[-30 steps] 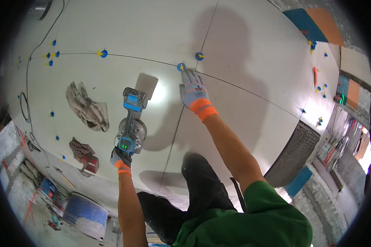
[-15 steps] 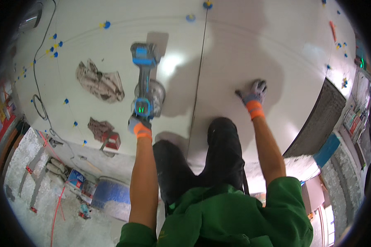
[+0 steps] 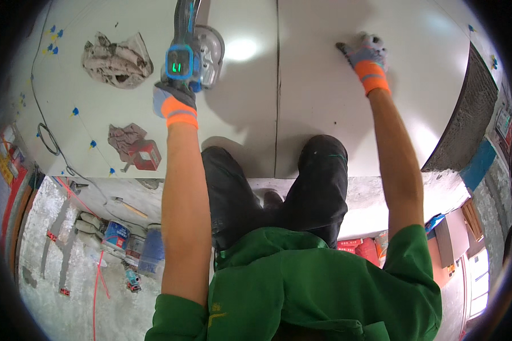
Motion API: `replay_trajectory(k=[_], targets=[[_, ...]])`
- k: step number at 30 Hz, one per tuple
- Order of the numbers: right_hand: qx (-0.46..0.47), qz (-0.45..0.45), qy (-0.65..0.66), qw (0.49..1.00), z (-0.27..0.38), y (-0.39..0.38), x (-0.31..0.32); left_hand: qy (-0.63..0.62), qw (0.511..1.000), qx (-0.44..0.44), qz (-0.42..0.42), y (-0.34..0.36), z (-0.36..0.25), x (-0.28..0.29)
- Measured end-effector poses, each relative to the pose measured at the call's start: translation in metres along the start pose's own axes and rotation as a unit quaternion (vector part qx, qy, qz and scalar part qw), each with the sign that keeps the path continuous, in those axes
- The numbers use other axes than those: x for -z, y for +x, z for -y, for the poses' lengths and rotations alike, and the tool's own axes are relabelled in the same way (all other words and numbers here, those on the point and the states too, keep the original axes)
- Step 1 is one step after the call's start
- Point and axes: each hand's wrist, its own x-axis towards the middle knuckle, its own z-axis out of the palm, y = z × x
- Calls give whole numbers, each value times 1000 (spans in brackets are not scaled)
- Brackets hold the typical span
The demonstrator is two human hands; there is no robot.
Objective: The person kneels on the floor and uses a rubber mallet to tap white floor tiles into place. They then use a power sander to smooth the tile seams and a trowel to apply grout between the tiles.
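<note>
My left hand (image 3: 176, 103), in a grey and orange glove, grips the handle of a blue and black tile vibrator (image 3: 182, 57) with a lit green display. Its round metallic suction disc (image 3: 210, 55) sits over the left large pale tile (image 3: 233, 108); the tool's far end is cut off by the upper edge. My right hand (image 3: 370, 57), gloved alike, rests on the right tile (image 3: 330, 91) with the thumb spread out and the fingers foreshortened; it holds nothing. Between the hands runs a dark narrow joint (image 3: 277, 85).
A crumpled dirty cloth (image 3: 116, 61) lies left of the tool. Nearer are a smaller rag (image 3: 125, 138) and a red box (image 3: 146, 155). Blue and yellow tile clips (image 3: 75, 111) and a black cable (image 3: 37, 102) line the left. Grey mortar (image 3: 466, 122) borders the right tile.
The view has shifted, so the cloths and tile edge sit higher. Relative to the cloth, my left hand and the vibrator have moved farther away from me. My right hand has also gone farther out.
</note>
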Motion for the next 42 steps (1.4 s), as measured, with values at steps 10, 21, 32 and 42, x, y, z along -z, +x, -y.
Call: replay_trajectory(k=[10,21,32,42], targets=[[295,304,-214,880,35,-221,-154,97,979,-92,153,-18,-12,52],[420,204,-291,835,27,-283,-206,85,976,-130,152,-75,32,183],[321,197,-16,926,61,-282,-112,163,959,-95,214,-34,-10,58],[206,94,282,932,22,-210,-23,111,984,-34,132,19,-18,-22]])
